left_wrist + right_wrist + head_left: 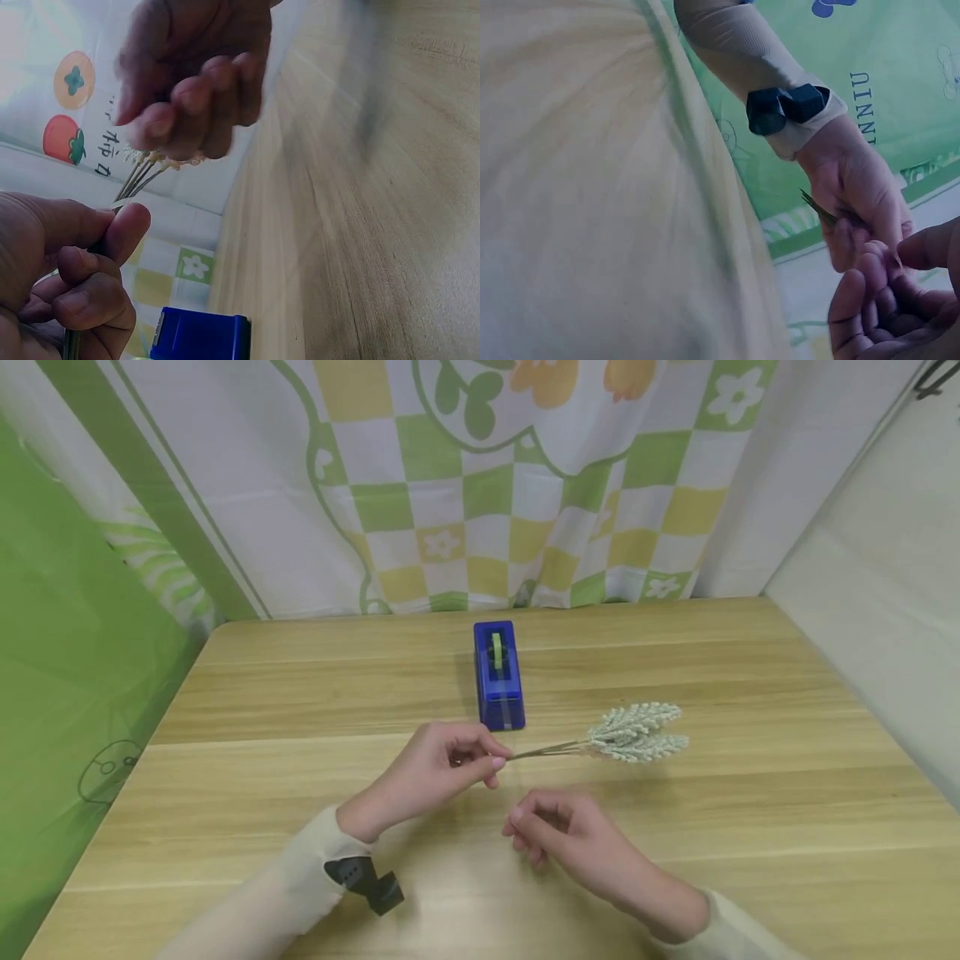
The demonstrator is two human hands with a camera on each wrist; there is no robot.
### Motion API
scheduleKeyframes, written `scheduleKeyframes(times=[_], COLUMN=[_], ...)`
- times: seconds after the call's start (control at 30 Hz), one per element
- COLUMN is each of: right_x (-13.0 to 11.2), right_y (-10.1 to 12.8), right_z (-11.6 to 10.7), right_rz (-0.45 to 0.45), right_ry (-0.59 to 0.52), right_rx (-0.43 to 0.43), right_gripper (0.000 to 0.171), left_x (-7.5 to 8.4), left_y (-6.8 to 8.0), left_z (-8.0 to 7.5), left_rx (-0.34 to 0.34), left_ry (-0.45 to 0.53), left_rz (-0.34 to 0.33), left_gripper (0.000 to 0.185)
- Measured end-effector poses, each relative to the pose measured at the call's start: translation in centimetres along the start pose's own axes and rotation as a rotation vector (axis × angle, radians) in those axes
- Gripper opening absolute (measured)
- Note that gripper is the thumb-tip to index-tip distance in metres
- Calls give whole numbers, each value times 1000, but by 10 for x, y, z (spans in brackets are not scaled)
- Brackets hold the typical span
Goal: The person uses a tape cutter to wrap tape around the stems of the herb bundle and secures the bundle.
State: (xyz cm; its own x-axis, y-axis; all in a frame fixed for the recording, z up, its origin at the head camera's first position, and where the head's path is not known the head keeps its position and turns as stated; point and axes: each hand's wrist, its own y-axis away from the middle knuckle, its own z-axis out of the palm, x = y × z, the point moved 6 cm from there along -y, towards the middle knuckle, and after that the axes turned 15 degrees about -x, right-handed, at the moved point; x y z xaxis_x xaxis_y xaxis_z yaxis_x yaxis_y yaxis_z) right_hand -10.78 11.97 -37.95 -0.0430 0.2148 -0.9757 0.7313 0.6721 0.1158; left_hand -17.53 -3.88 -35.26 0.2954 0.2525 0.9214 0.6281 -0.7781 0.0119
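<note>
Above a wood-grain table (750, 685), before a checked curtain (480, 518): pinching pale sprigs (637, 732) by the stems (551, 749) in the left hand (442, 764), near a blue tape dispenser (500, 693); curling the right hand (573, 839) loosely (can't tell whether around anything). Hidden from head view, plain from right wrist: stem ends (817, 206), lettering (861, 109) on green cloth (802, 45).

Smooth wood-grain tabletop (300, 693) with soft sheen before me, glossy plastic tape dispenser (501, 687), rough, beaded-looking flower heads (637, 732), soft cloth curtain (487, 510), my matt cloth sleeves (277, 881), dark plastic wrist camera (360, 877).
</note>
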Motion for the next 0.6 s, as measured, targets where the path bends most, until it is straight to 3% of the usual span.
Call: scheduleKeyframes(times=[0.13,0.23,0.37,0.6], right_x=[-15,-33,-54,-69], right_y=[1,3,7,1], right_z=[-8,-17,-26,-37], right_rz=[-107,-285,-481,-475], right_ry=[183,424,718,995], right_rx=[118,239,346,310], right_gripper=[14,4,12,26], left_x=[0,0,-1,-5], left_y=[0,-1,-2,-3], left_z=[0,0,0,1], left_rx=[-2,-4,-8,-11], left_ry=[0,3,9,17], left_rz=[0,1,1,-15], left_gripper=[13,12,12,12])
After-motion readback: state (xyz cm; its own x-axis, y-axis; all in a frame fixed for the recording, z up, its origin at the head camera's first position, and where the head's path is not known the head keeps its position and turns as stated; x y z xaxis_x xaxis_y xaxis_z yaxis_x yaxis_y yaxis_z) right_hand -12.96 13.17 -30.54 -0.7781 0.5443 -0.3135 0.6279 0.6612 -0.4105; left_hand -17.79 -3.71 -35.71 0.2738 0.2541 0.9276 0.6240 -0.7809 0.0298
